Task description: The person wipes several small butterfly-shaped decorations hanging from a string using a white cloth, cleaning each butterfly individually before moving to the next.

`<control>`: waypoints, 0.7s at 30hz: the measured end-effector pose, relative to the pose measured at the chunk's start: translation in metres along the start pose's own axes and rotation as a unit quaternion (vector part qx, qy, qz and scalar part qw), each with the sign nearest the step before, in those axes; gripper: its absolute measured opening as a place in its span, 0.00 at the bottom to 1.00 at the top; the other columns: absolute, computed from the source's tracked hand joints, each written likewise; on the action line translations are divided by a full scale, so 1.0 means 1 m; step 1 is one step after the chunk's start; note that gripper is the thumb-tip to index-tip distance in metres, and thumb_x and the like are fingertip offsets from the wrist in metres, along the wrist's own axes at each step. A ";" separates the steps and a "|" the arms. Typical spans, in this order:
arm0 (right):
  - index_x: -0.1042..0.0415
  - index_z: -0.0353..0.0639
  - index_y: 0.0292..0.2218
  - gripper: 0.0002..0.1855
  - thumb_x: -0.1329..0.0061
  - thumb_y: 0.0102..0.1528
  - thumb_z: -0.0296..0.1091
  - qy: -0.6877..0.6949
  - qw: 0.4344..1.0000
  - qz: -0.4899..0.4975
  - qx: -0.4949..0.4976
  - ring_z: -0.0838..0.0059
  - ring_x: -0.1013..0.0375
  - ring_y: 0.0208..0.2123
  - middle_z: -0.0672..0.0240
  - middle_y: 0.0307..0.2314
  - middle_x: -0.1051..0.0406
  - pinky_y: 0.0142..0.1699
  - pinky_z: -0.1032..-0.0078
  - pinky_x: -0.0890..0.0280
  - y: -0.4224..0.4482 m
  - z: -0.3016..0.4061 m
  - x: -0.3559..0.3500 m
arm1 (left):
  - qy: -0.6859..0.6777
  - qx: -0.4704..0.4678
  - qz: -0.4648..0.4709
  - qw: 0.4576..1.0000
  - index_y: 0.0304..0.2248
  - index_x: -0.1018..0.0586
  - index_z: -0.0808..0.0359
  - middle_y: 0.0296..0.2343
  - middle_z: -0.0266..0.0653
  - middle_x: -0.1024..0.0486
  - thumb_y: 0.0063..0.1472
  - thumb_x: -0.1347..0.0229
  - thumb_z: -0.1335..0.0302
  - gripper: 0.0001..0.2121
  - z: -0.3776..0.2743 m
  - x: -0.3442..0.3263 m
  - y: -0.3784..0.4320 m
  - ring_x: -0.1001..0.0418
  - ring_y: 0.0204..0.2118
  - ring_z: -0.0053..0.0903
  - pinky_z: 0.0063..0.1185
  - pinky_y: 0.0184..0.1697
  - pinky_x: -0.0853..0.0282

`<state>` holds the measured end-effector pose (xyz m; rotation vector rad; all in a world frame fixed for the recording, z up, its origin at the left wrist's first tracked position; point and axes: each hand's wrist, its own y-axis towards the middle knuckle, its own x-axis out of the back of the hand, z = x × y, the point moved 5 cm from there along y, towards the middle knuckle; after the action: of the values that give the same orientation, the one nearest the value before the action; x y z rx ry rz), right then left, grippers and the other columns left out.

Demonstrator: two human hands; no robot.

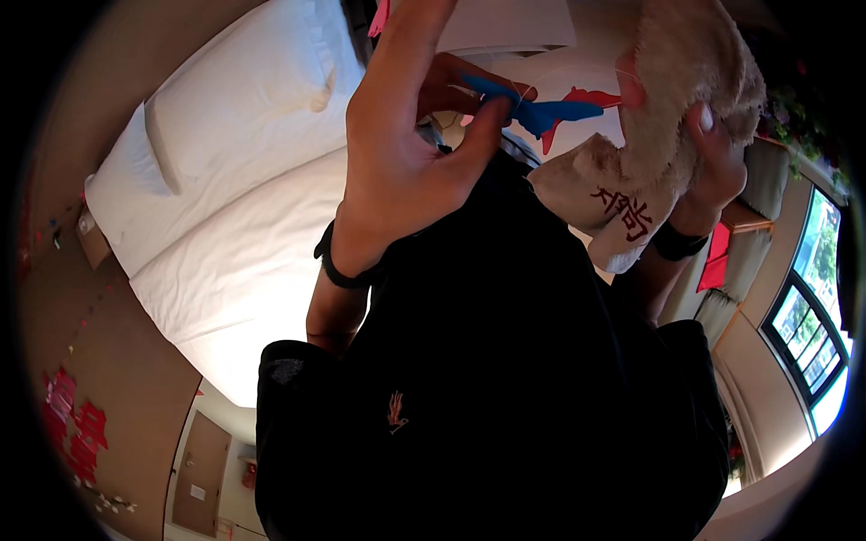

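My left hand (413,155) pinches a blue decoration (541,111), which looks like a felt or paper butterfly, between thumb and fingers. Thin pale thread runs around it and towards the right. Just behind the blue piece is a red decoration (582,101) of similar look; its far end reaches a fingertip of my right hand. My right hand (717,162) grips a beige plush item (676,81), its thumb pressed into the pile. Dark red characters mark the smoother, lower part of the plush. Whether the thread is tied to the plush cannot be told.
A bed with white bedding (250,169) and pillows (237,88) lies at the left. Red paper cutouts (74,426) hang on the wall by a wooden door (201,473). At the right are grey-green cushions (751,264), a red item (715,260), a window (812,338) and flowers with leaves (805,128).
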<state>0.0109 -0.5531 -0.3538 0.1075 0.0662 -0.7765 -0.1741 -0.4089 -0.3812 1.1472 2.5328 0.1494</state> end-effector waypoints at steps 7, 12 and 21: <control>0.36 0.32 0.51 0.27 0.50 0.51 0.32 0.053 0.987 0.145 -0.039 0.68 0.26 0.39 0.55 0.38 0.29 0.45 0.74 0.31 0.010 0.017 -0.043 | 0.107 -0.029 0.016 0.994 0.62 0.51 0.71 0.61 0.54 0.53 0.46 0.52 0.94 0.41 -0.008 -0.007 -0.002 0.23 0.38 0.26 0.16 0.34 0.26; 0.27 0.31 0.41 0.15 0.51 0.57 0.34 0.114 0.962 0.129 -0.211 0.73 0.23 0.38 0.55 0.37 0.25 0.40 0.81 0.27 -0.004 0.002 -0.043 | 0.098 0.002 0.033 0.995 0.60 0.45 0.74 0.60 0.56 0.49 0.47 0.50 0.93 0.38 -0.013 -0.002 -0.007 0.23 0.36 0.27 0.16 0.33 0.27; 0.32 0.32 0.47 0.23 0.48 0.51 0.33 0.109 0.967 0.123 -0.196 0.70 0.24 0.34 0.58 0.33 0.26 0.40 0.76 0.29 0.010 -0.010 -0.041 | 0.037 -0.101 0.067 0.992 0.60 0.46 0.74 0.58 0.61 0.46 0.49 0.49 0.91 0.37 -0.009 -0.001 -0.017 0.23 0.36 0.27 0.16 0.33 0.26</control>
<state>-0.0116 -0.5157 -0.3591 -0.1730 0.4065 -0.4892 -0.1886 -0.4204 -0.3769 1.2487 2.4355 0.4790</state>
